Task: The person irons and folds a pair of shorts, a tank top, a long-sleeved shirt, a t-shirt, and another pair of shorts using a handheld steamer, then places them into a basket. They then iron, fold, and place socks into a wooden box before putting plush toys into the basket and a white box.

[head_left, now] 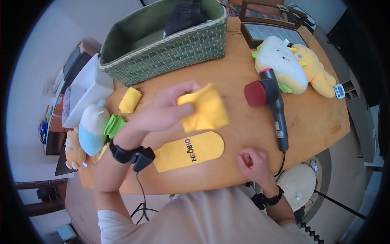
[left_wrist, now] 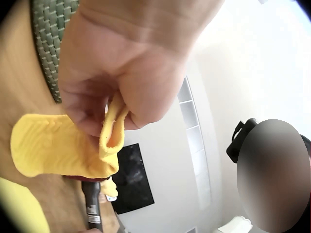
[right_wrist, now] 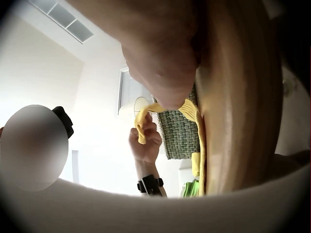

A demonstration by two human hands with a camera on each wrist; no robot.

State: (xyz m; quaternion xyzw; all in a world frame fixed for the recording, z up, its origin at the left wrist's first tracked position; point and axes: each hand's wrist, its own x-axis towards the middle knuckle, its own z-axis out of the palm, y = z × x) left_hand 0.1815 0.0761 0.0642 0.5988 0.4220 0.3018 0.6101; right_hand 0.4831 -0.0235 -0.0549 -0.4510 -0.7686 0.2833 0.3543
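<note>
My left hand (head_left: 172, 103) pinches a yellow sock (head_left: 208, 107) by its cuff, thumb on the near side, above the table. In the left wrist view the sock (left_wrist: 53, 145) hangs out from the fingers, its cuff folded between them. A matching yellow sock (head_left: 211, 148) lies flat below, sole up with NEOBIO lettering. My right hand (head_left: 256, 162) rests at the table's front edge with loosely curled fingers and nothing in them; the flat sock is to its left.
Behind stands a green woven basket (head_left: 170, 61) with dark cloth inside. A hair dryer (head_left: 276, 110) lies right, before plush toys (head_left: 280, 65) and a divided box (head_left: 268, 34). At left are a folded yellow bundle (head_left: 130, 100), a green bundle (head_left: 115, 125) and more plush toys (head_left: 93, 126).
</note>
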